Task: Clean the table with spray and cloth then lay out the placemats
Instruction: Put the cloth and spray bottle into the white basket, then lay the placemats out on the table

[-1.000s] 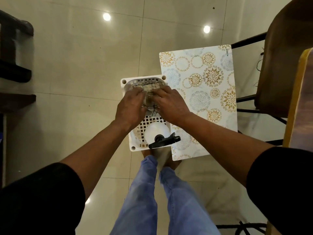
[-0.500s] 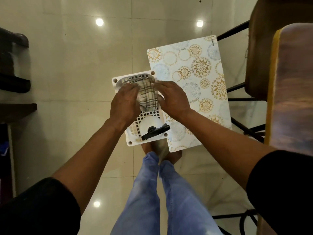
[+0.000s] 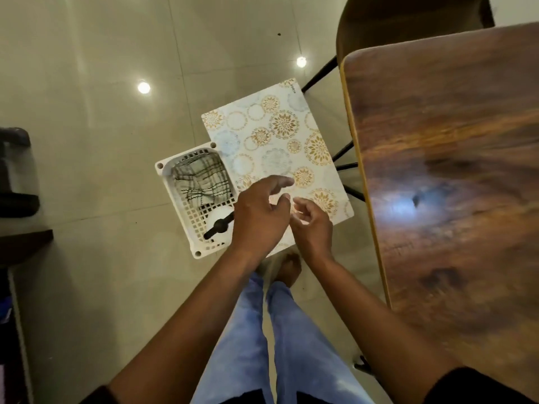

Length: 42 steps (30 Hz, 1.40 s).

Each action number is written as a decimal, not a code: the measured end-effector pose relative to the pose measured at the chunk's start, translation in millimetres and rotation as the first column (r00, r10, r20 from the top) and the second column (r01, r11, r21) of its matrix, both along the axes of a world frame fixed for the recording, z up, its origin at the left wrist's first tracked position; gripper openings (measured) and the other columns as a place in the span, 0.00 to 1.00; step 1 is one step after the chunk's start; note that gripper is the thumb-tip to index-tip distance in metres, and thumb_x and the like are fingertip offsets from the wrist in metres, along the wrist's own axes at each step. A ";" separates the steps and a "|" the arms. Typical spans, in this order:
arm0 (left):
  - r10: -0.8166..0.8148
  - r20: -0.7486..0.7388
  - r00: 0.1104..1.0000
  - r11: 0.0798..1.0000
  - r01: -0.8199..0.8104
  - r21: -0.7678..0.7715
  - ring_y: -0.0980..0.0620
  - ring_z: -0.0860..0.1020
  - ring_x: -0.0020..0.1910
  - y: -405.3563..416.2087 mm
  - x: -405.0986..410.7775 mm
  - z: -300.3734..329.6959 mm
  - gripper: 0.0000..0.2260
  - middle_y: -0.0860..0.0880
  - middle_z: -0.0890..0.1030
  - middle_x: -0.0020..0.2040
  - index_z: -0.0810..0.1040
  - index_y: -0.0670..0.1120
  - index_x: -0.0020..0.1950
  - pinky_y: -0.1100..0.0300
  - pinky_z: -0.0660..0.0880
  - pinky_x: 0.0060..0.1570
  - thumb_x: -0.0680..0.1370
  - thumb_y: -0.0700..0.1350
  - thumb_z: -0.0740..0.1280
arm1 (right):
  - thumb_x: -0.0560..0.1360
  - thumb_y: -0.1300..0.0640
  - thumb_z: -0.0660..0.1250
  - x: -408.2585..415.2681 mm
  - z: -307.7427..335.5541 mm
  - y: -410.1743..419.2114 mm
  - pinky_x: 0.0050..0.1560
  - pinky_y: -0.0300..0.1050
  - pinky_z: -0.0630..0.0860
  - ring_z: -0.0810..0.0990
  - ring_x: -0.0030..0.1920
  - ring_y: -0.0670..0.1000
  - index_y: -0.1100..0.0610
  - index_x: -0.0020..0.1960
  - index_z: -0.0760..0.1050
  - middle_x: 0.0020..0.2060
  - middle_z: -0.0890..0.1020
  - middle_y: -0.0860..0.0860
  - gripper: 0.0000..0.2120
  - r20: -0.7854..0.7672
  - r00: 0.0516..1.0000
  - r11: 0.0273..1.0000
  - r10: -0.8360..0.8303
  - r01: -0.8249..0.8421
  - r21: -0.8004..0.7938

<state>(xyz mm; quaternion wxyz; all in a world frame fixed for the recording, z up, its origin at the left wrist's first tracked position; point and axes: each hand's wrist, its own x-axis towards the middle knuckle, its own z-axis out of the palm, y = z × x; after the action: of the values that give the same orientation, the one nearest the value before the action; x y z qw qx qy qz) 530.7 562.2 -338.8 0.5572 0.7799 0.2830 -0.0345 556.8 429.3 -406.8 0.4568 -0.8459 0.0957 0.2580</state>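
A: What's at far left?

B: Dark furniture along the left edge, partly cut off. Can't tell what it is.

A: Next?

B: White perforated plastic basket on the tiled floor. Long axis runs near-far, tilted a bit left at the far end. A checked cloth lies crumpled in its far half. The spray bottle stands in the near half, seen from above, with its black trigger head pointing near-left.

A: Hands?

B: Left hand is over the near right corner of the basket, fingers loosely spread and reaching right over the mat, holding nothing. Right hand is just beside it, fingers loosely curled, also holding nothing. Fingertips of the two are near each other; can't tell if they touch.

A: Placemats?

B: Patterned placemat, white with gold and blue medallions, flat on the floor touching the basket's right side. Could be a stack, can't tell. Long axis near-far, same slight tilt as the basket. Both hands are above its near end.

A: Right of that?

B: Black chair legs between mat and table. Then a dark wooden table with a light edge band, filling the right side. A chair back is at its far end.

A: Near side?

B: Blue jeans and a bare foot, standing just short of the mat.
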 end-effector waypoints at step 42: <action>0.402 -0.638 0.656 0.717 -0.659 -0.226 0.46 0.88 0.49 -78.5 -84.5 -264.0 0.17 0.54 0.90 0.48 0.86 0.59 0.51 0.39 0.85 0.57 0.64 0.62 0.75 | 0.81 0.70 0.62 -27.6 -120.1 -68.2 0.52 0.58 0.80 0.82 0.53 0.59 0.54 0.62 0.75 0.53 0.83 0.56 0.16 -0.656 0.430 0.579 -0.620 0.815 -0.013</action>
<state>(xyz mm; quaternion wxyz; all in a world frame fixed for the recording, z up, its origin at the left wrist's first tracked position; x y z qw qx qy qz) 446.2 483.6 -602.8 0.5969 0.4669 0.6352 -0.1489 529.3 361.0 -526.9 0.5922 -0.5099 0.5481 0.2981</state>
